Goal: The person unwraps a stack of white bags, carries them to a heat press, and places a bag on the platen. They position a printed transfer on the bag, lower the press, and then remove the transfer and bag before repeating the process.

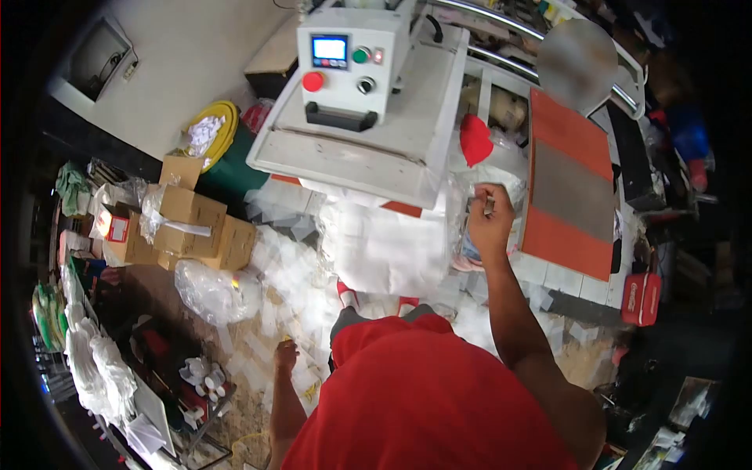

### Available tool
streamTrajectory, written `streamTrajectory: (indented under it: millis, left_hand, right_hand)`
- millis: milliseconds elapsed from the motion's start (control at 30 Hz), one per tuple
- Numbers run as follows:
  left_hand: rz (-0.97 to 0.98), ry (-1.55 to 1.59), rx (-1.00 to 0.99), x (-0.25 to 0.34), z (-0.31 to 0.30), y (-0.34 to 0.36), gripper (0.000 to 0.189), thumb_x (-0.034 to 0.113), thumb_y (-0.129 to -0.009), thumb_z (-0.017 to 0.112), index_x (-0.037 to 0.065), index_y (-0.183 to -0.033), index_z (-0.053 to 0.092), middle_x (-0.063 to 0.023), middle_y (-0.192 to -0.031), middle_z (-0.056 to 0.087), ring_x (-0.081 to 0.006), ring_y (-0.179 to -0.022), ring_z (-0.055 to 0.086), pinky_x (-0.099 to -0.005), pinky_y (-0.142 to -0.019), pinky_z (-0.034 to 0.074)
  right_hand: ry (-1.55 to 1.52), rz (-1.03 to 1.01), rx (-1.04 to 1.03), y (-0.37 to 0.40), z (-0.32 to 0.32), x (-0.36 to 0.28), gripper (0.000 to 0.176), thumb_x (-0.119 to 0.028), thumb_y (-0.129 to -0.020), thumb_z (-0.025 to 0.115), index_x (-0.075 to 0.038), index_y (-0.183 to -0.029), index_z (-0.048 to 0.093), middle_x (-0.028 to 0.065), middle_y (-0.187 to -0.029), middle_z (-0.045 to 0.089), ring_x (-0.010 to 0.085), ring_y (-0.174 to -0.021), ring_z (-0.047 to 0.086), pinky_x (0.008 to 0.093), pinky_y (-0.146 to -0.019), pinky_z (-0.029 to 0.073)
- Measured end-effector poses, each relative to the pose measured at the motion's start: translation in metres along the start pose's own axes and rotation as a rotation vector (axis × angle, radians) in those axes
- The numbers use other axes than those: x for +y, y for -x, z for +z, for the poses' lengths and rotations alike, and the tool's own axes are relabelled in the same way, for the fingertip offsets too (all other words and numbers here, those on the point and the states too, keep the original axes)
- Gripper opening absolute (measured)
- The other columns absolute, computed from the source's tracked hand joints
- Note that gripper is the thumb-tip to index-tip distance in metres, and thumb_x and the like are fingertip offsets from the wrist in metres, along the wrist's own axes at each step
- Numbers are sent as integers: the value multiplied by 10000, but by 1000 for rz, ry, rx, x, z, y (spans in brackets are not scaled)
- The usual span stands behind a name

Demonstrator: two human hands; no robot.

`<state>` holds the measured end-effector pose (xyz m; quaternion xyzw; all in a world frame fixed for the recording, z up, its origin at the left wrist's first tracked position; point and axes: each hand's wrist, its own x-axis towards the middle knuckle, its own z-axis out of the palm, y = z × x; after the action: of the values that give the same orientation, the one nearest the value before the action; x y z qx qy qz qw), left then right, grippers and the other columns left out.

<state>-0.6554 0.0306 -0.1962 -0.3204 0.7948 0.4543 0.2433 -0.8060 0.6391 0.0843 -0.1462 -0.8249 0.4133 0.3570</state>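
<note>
In front of me stands a heat press with a control box (345, 59), a blue-lit display and a black handle (341, 117). White fabric (384, 247) hangs down below its plate. My right hand (492, 215) is raised to the right of the press, above plastic-wrapped material. Its fingers are curled together, and whatever they may hold is too small to make out. Just beyond it lies a red piece (475, 141) on the clear plastic. Low at my left side hangs my left hand (287, 355), its fingers loosely bent and apart, with nothing visible in them.
An orange-and-grey panel (568, 188) lies on the right-hand bench. To the left are cardboard boxes (192, 223), a plastic bag (215, 290) and a green bin with a yellow rim (229, 121). White scraps (290, 266) litter the floor. Another person is beyond the bench.
</note>
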Motion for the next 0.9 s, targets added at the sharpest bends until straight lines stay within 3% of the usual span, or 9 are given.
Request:
streamTrajectory:
  millis: [67,100,267,500,633,700,733,800,900]
  left_hand:
    - [-85,-39,-19,-21,21,46,214,116,-910,527,-13,-1014,661,-102,-973,697,-212,-762,688,-351,-686,561]
    - [152,-391,-149,-95,20,21,195,154,-877,564,24,-971,674,-117,-914,699,-232,-743,681,-380,-688,548]
    - [-115,-357,-128,-102,48,120,263,196,-808,626,24,-992,703,-135,-834,704,-226,-675,675,-377,-629,541]
    - [-221,63,167,-126,65,200,287,198,-821,616,6,-1021,691,-114,-907,705,-198,-638,676,-323,-569,529]
    - [-175,182,173,-165,82,209,307,211,-836,635,-6,-1047,682,-122,-910,711,-214,-705,692,-345,-594,536]
    - [425,-889,45,-206,80,179,318,215,-858,657,-22,-1071,665,-101,-898,710,-210,-752,677,-348,-641,533]
    - [426,-883,56,-203,84,186,318,215,-858,657,-22,-1071,665,-101,-898,710,-210,-752,677,-348,-641,533]
    - [326,-119,361,-160,111,204,310,271,-898,652,20,-1079,674,-82,-863,698,-224,-775,653,-354,-697,529]
    - [-116,531,-71,-38,141,245,538,416,-925,628,156,-1375,487,-151,-1268,596,-305,-1065,607,-478,-832,528]
  right_hand:
    - [90,221,-136,43,16,87,163,-104,-849,694,0,-951,622,132,-886,640,233,-817,647,317,-709,526]
    - [182,424,-262,62,24,118,255,-191,-831,752,1,-943,627,136,-879,648,259,-807,652,332,-723,531]
    - [664,479,-466,124,75,149,723,-474,-682,844,60,-1086,572,236,-989,687,421,-965,667,459,-870,517]
    - [425,777,-456,129,78,178,488,-305,-772,746,15,-1085,552,269,-1019,687,414,-1002,667,448,-888,533]
    - [451,590,-380,123,79,194,352,-207,-693,669,-10,-981,624,250,-996,694,396,-981,674,427,-861,533]
    - [356,641,-450,107,63,174,338,-285,-691,692,8,-859,679,203,-871,710,362,-854,699,419,-783,550]
    - [285,599,-434,107,52,172,336,-285,-704,682,25,-835,677,191,-820,703,345,-816,699,416,-757,550]
    - [18,519,-396,118,16,147,305,-185,-764,616,52,-949,668,154,-852,701,305,-808,692,412,-768,556]
    - [-759,945,-534,146,-48,140,394,-11,-776,524,52,-1163,572,148,-1053,670,308,-907,680,411,-848,559]
